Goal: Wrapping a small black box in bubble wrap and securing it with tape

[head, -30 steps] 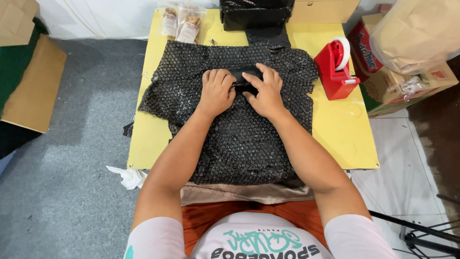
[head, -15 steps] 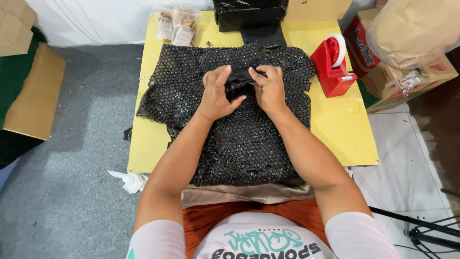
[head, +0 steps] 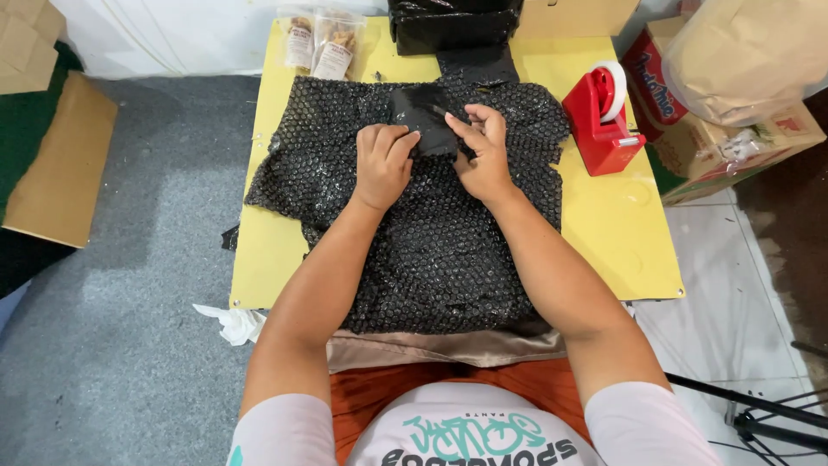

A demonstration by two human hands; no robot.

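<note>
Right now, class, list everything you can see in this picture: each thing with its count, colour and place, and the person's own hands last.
table: one, yellow, centre.
bubble wrap sheet: one, black, spread over the table.
small flat item: one, black, on the sheet between the hands.
tape dispenser: one, red, table's right side.
snack packets: two, clear, table's far left corner.
black bag: one, far edge.
cardboard boxes: right of the table.
cardboard sheet: one, brown, on the floor, left.
crumpled tissue: one, white, near left corner.
left hand: on the item.
right hand: on the item.
</note>
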